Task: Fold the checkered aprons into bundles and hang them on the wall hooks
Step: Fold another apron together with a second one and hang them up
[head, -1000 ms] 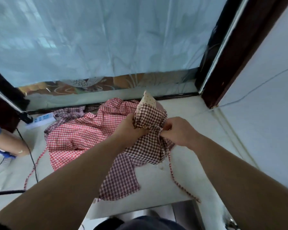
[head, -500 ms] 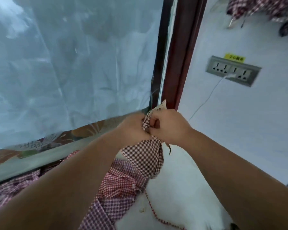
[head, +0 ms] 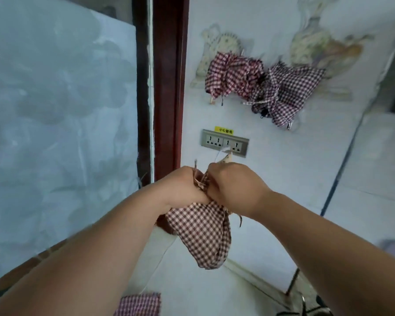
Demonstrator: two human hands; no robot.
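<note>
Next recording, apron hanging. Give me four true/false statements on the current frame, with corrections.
1. The left hand and the right hand both grip the checkered bundle. True.
2. No aprons hang on the wall yet. False: hung bundles are already up there.
3. The wall socket sits lower than the hung bundles. True.
4. The checkered bundle rests on the floor. False: it hangs in the air from the hands.

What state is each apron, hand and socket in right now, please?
held apron bundle, bunched, hanging below both hands, not yet hung.
left hand, grips the bundle's top.
right hand, grips the bundle's top.
red-checked bundle, hanging on the wall.
dark-checked bundle, hanging on the wall beside it.
wall socket, white plug in its right part.
loose apron, lying below, only a corner visible.
</note>
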